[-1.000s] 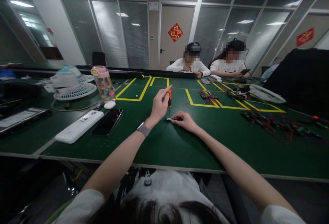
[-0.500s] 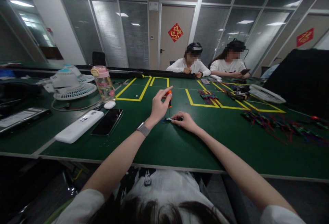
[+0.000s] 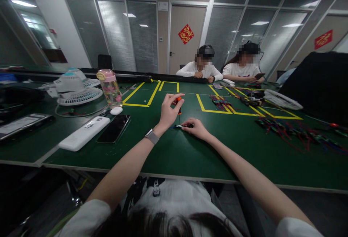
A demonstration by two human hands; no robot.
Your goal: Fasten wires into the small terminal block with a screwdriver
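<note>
My left hand (image 3: 169, 111) is closed around the orange and black handle of a screwdriver (image 3: 179, 111), fingers curled at its top. The screwdriver stands nearly upright, its thin shaft reaching down to a small circuit board (image 3: 178, 126) on the green table. My right hand (image 3: 196, 128) pinches the board's right end between thumb and fingers and rests against the tabletop. The fingers cover part of the board, and the exact spot where the tip meets it is too small to make out.
To my left are a black phone (image 3: 113, 129), a white power bank (image 3: 85, 134), a pink-lidded bottle (image 3: 110, 88) and a white fan (image 3: 78, 95). Wired circuit boards (image 3: 296, 131) lie in a pile at the right. Two people sit across the green table (image 3: 174, 160).
The fingers of my left hand have shifted slightly at the top of the screwdriver handle. My right hand and the circuit board stay where they were.
</note>
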